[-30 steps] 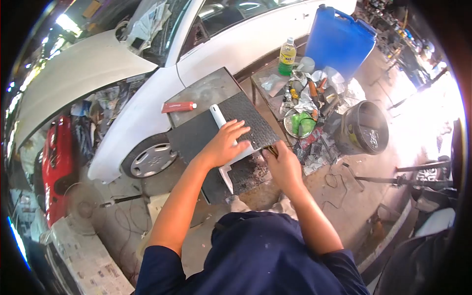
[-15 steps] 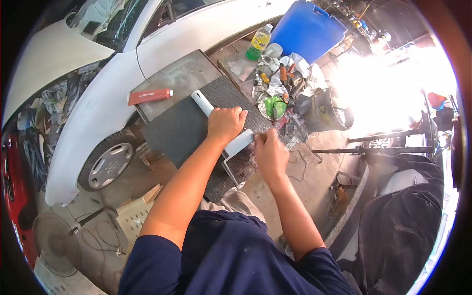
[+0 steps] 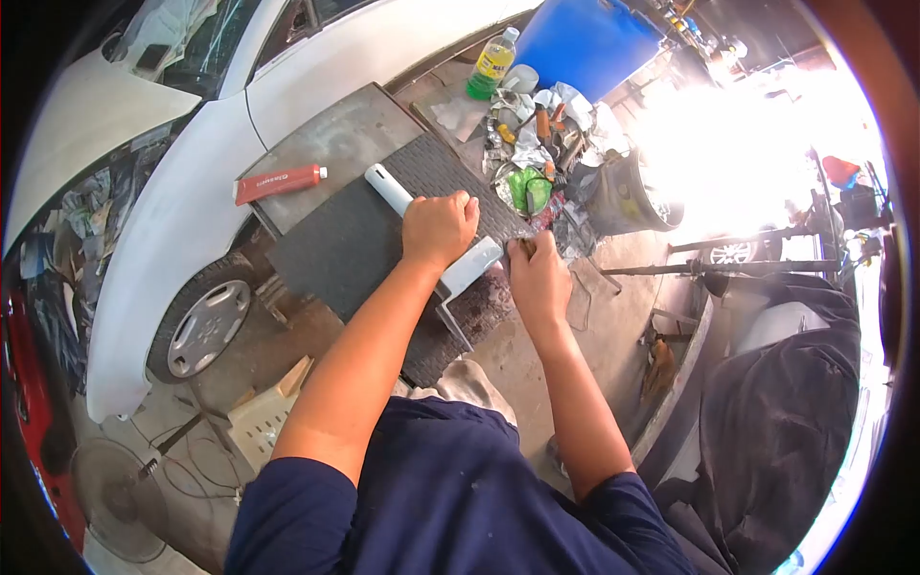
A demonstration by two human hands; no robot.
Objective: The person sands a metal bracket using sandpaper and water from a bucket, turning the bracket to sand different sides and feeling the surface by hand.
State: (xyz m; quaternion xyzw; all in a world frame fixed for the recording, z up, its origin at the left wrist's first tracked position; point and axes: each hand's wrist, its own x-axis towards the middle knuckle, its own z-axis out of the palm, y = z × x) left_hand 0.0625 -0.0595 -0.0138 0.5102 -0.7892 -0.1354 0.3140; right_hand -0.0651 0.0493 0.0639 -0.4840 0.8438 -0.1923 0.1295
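A long white part [image 3: 470, 268] with a thin bracket at its lower end lies slantwise over a dark textured mat [image 3: 335, 244] on a small table [image 3: 335, 134]. My left hand [image 3: 439, 228] is closed around the middle of the white part. Just right of the part's lower end, my right hand [image 3: 539, 280] is closed on a small thing, mostly hidden by the fingers, that I cannot make out. A red tube [image 3: 278, 184] with a white cap rests near the table's left edge.
A white car [image 3: 177, 201] stands behind and left. Beyond the table are a green-yellow bottle [image 3: 493, 64], a blue container [image 3: 589, 48], crumpled paper and tools, and a bucket [image 3: 613, 196]. A fan [image 3: 115, 498] stands lower left, a dark cloth [image 3: 776, 422] right.
The view has swung to the right, so the table sits further left. My left hand, spread before, has closed around the white part. My right hand stays by its lower end.
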